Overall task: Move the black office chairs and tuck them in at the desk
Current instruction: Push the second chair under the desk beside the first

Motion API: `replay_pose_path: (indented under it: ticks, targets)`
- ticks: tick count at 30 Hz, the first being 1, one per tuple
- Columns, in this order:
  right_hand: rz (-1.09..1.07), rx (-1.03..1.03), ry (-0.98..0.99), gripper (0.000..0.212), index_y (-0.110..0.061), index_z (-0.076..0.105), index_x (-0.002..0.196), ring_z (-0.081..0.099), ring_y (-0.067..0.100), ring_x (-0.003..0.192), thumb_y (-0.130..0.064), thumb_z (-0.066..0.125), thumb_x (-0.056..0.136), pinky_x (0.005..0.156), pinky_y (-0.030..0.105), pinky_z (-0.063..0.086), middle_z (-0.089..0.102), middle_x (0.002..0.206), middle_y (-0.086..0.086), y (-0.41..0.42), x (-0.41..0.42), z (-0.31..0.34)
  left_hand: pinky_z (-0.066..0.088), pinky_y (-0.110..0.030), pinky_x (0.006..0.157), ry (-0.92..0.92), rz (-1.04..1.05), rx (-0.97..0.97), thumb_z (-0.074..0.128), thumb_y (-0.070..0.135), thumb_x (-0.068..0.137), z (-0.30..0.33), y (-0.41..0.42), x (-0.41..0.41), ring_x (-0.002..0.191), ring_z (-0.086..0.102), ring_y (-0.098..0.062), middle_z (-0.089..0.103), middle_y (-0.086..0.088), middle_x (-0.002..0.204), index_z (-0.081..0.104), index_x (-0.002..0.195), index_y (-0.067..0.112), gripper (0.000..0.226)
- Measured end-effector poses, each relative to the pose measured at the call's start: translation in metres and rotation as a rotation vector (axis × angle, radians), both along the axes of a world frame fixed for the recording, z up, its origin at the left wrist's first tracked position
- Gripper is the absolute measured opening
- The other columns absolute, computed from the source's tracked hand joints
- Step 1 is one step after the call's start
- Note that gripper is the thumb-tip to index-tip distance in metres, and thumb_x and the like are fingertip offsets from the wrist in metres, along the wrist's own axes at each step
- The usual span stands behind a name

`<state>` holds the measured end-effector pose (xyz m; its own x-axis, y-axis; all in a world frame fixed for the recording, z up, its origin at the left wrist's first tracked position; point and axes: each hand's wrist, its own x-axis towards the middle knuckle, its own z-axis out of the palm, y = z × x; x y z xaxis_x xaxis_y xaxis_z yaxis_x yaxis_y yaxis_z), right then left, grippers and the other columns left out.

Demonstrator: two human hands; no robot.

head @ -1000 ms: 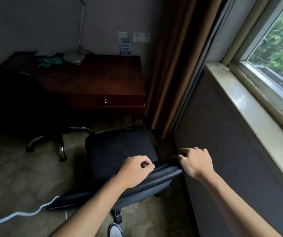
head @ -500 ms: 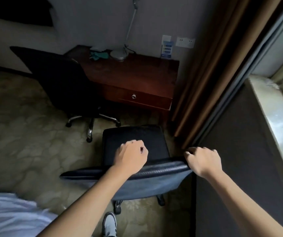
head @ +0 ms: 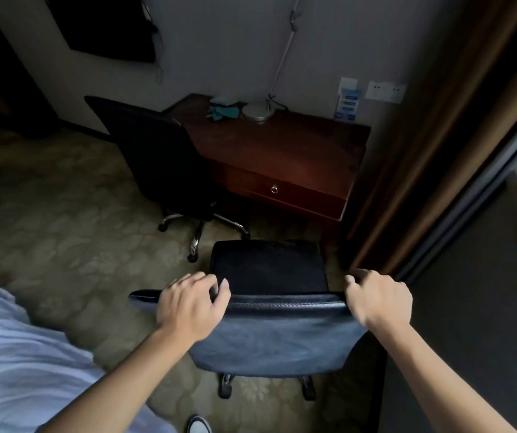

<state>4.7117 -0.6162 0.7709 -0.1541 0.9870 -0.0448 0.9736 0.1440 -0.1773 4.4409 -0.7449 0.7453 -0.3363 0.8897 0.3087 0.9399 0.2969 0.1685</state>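
A black office chair stands right below me, its seat facing the dark wooden desk a short way ahead. My left hand grips the top edge of its backrest left of the middle, fingers curled over the rim. My right hand grips the backrest's right corner. A second black office chair stands at the desk's left end, its back toward me and its chrome base showing on the carpet.
Brown curtains and a dark wall below the window sill close in the right side. A white bed sheet fills the lower left. A lamp base and teal cloth lie on the desk. Patterned carpet spreads to the left.
The view has swung left and pulled back; the chair I hold has turned so its backrest squares up with the desk. Both hands keep their hold on the backrest.
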Motion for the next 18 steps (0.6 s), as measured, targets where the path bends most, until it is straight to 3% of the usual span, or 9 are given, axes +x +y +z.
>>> replay_pose_path:
  ticks: [8, 12, 18]
  targets:
    - [-0.005, 0.003, 0.036, 0.04, -0.024, 0.071, 0.104, 0.065, 0.036, 0.097, -0.038, 0.035, 0.095, 0.09, 0.039, 0.04, 0.074, 0.1, 0.012, 0.044, -0.029, 0.002, 0.032, -0.028, 0.052, 0.009, 0.001, -0.013, 0.033, 0.05, 0.085, 0.001, 0.055, -0.032, 0.063, 0.063, -0.026, 0.061, 0.003, 0.061, 0.057, 0.059, 0.02, 0.047]
    - [-0.013, -0.012, 0.051, 0.04, -0.023, 0.07, 0.104, 0.064, 0.035, 0.102, -0.037, 0.035, 0.094, 0.092, 0.041, 0.038, 0.073, 0.104, 0.013, 0.083, -0.058, 0.002, 0.037, -0.03, 0.058, 0.005, -0.002, -0.046, 0.025, 0.054, 0.085, 0.003, 0.101, -0.063, 0.073, 0.064, -0.025, 0.064, 0.003, 0.069, 0.062, 0.064, 0.02, 0.055]
    - [-0.07, -0.046, 0.032, 0.045, -0.022, 0.072, 0.093, 0.064, 0.038, 0.096, -0.043, 0.032, 0.089, 0.092, 0.043, 0.042, 0.073, 0.099, 0.014, 0.114, -0.107, -0.003, 0.031, -0.03, 0.055, 0.046, -0.067, 0.0, 0.031, 0.048, 0.086, 0.001, 0.145, -0.122, 0.071, 0.065, -0.031, 0.065, -0.002, 0.067, 0.062, 0.061, 0.019, 0.05]
